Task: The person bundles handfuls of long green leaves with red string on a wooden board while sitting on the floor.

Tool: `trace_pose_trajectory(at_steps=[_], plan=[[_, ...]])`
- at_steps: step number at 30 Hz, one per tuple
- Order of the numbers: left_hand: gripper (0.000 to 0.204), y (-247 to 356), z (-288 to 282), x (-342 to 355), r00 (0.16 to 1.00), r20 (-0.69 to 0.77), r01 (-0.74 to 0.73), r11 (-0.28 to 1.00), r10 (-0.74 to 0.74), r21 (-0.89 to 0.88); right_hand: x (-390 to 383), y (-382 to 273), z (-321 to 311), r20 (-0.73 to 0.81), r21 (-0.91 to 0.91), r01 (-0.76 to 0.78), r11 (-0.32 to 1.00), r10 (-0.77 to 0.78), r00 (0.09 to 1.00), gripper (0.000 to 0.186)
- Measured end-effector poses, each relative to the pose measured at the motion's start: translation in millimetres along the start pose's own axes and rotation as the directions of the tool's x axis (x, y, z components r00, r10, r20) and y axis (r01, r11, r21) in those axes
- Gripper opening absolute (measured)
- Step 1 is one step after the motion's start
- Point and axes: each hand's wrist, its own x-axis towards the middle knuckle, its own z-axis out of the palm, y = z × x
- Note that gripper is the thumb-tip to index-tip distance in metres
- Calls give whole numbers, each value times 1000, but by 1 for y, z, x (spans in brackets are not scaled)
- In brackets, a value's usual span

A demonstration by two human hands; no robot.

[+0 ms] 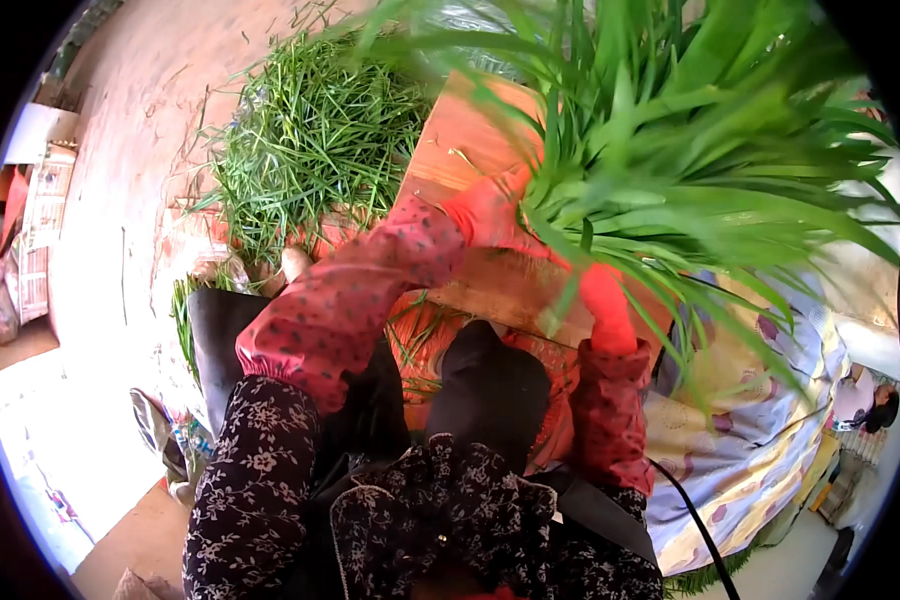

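A large bunch of long, flat green leaves, like garlic chives (630, 170), fans out to the upper right above a wooden board. Its outer blades are smeared by motion. My left hand (495, 212), in a red glove, is closed round the lower end of the bunch over the board (480, 120). Just right of it and nearer to me, my right hand (607, 295), also gloved in red, grips the bunch from below. Leaves cover part of its fingers. Red dotted sleeve covers reach up both forearms.
A heap of loose green blades (315, 140) lies on the floor beyond the board's left side. A patterned cloth (750, 400) bulges at the right, with a black cord (695, 520) near it. My dark-clothed knee (490, 375) is close below the board. Another person (865, 400) shows at the far right.
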Motion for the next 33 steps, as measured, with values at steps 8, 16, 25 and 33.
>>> trace_pose_trajectory(at_steps=[8,16,25,33], plan=[[93,5,51,10,951,-295,-160,669,-94,-726,-20,-15,9,-40,9,4,1000,-3,999,42],[86,2,47,-14,845,-512,-201,979,156,-34,-44,1,11,-149,-47,-90,995,82,986,42],[99,-15,60,-33,856,-508,-16,987,96,159,-44,0,40,-53,-32,-93,995,91,994,42],[76,26,-31,-1,942,279,236,959,-186,-159,-19,-4,55,-117,63,-5,998,12,993,43]])
